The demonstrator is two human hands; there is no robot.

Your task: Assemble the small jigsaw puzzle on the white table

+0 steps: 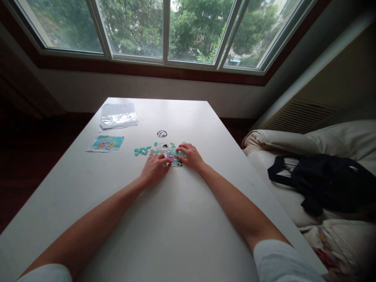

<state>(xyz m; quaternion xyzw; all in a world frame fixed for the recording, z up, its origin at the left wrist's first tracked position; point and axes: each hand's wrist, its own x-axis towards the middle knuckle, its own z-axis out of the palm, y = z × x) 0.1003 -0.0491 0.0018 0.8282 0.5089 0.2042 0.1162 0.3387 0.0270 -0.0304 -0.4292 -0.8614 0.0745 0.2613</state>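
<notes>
Small jigsaw puzzle pieces (142, 150), mostly teal, lie scattered in the middle of the white table (176, 227). A small joined patch of puzzle (177, 161), with pink and teal on it, sits between my two hands. My left hand (155, 168) has its fingers bent down at the patch's left side, closed around a pink piece at its edge. To the right, my right hand (190, 157) rests with fingers apart on pieces at the patch's right side. The fingertips partly cover the pieces below them.
A round metallic lid-like disc (162, 147) lies among the pieces, and a round dark-rimmed item (161, 134) lies beyond it. At left are a colourful picture sheet (106, 144) and papers in clear plastic (119, 115). A black bag (326, 180) rests on the sofa (282, 137).
</notes>
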